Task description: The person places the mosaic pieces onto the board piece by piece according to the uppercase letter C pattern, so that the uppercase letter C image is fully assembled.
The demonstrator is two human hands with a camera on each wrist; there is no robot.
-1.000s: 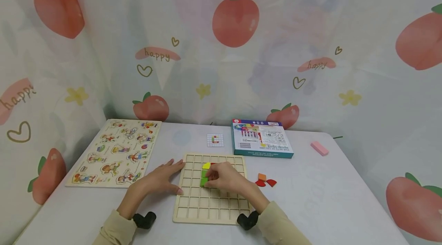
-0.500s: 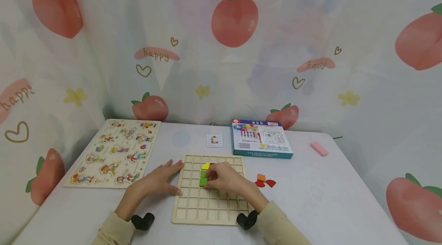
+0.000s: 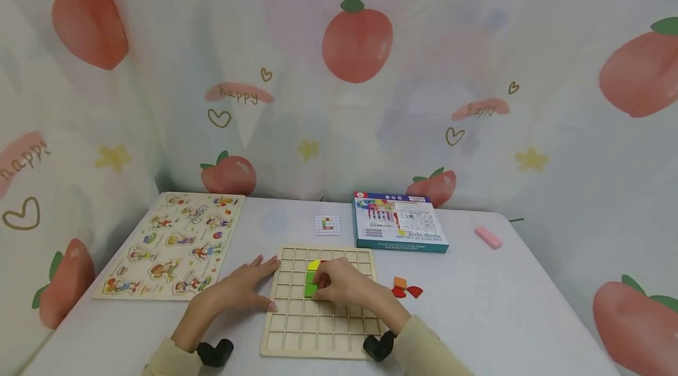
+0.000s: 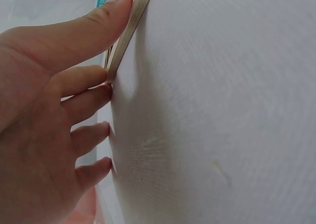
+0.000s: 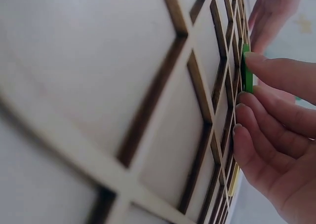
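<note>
A wooden grid board (image 3: 318,329) lies on the table in front of me. My right hand (image 3: 324,285) rests on the board, its fingertips pinching a green tile (image 3: 310,290) that sits in a cell. In the right wrist view the green tile (image 5: 247,76) stands on edge between the fingers of my right hand (image 5: 266,100). A yellow tile (image 3: 314,265) lies in the cell just beyond, and a red one is mostly hidden by the hand. My left hand (image 3: 249,289) lies flat beside the board's left edge. In the left wrist view, the left hand's (image 4: 44,115) thumb and straight fingers touch that edge (image 4: 129,31).
Loose orange (image 3: 401,282) and red (image 3: 415,291) tiles lie right of the board. Beyond it are a small pattern card (image 3: 328,224) and a blue box (image 3: 399,222). A pink block (image 3: 488,237) lies far right, a picture puzzle board (image 3: 172,243) at left. Curtains close the back.
The head view has tilted slightly, so everything sits a little lower in frame. Both hands keep their places, the right hand still on the green tile.
</note>
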